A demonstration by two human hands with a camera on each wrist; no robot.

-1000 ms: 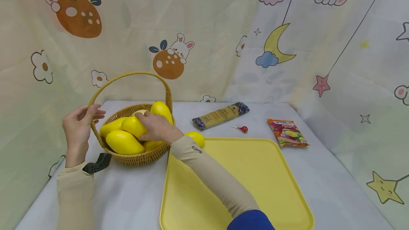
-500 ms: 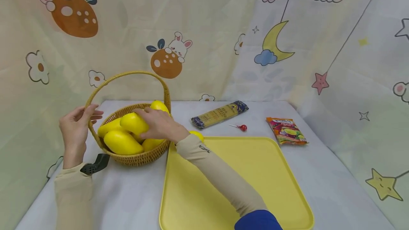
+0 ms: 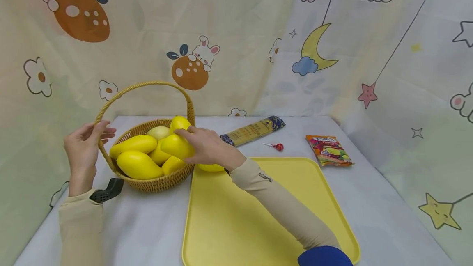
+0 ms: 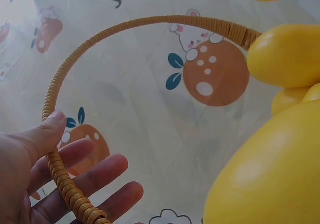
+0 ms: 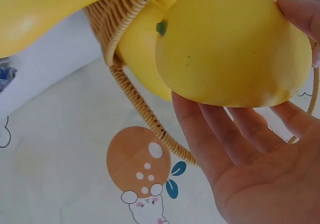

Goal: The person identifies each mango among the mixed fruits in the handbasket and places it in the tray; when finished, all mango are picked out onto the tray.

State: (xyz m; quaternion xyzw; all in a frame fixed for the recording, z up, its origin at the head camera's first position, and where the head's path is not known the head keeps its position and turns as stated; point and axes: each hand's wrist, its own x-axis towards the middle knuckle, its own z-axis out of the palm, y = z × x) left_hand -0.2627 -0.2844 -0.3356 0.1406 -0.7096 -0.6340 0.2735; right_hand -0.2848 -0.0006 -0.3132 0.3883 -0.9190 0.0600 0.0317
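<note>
A wicker basket (image 3: 157, 184) full of yellow mangoes stands on the left of the table. My left hand (image 3: 82, 151) holds the basket's handle (image 3: 144, 84) at its left side; in the left wrist view the thumb lies against the handle (image 4: 62, 179), with the fingers behind it. My right hand (image 3: 208, 147) grips a mango (image 3: 177, 147) over the basket's right rim. The right wrist view shows this mango (image 5: 230, 43) with a small green stem end, between the thumb and the fingers. A paler fruit (image 3: 159, 132) sits at the basket's back.
A yellow tray (image 3: 266, 212) lies right of the basket, with another mango (image 3: 211, 168) at its far left corner, partly behind the right hand. Beyond the tray are a long noodle packet (image 3: 255, 131), a red lollipop (image 3: 278, 147) and a candy bag (image 3: 330, 151).
My right hand has lifted the mango from the pile and moved it right, towards the basket's rim. The left hand stays at the handle. The head view has shifted slightly.
</note>
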